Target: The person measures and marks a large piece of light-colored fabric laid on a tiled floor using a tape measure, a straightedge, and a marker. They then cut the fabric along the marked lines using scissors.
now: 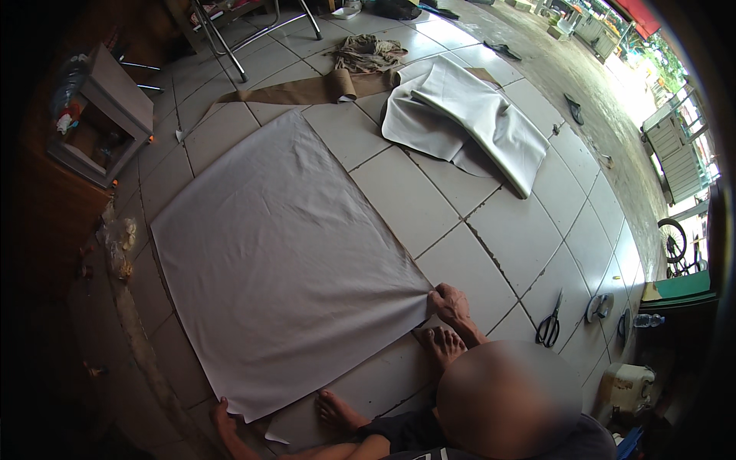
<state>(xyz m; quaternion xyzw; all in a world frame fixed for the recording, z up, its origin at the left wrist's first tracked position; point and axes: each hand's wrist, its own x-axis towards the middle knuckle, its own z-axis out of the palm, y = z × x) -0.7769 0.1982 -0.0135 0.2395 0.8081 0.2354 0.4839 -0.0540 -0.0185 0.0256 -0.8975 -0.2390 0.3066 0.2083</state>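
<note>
A large pale grey sheet of cloth-like material (261, 253) lies spread on the tiled floor, lightly wrinkled. My right hand (451, 302) is closed on its near right corner, and creases fan out from that grip. At the near left corner, my left hand (223, 419) pinches the edge, its thumb on top and the other fingers partly hidden. Both bare feet rest by the near edge, the right foot (445, 345) just below my right hand. A second white sheet (468, 115), loosely folded, lies beyond on the right.
A brown strip with a rolled end (343, 86) and a crumpled cloth (368, 54) lie at the back. Black-handled scissors (549, 326) and a tape roll (599, 308) sit at right. A small cabinet (115, 115) stands left; a metal-legged stand (257, 38) is behind.
</note>
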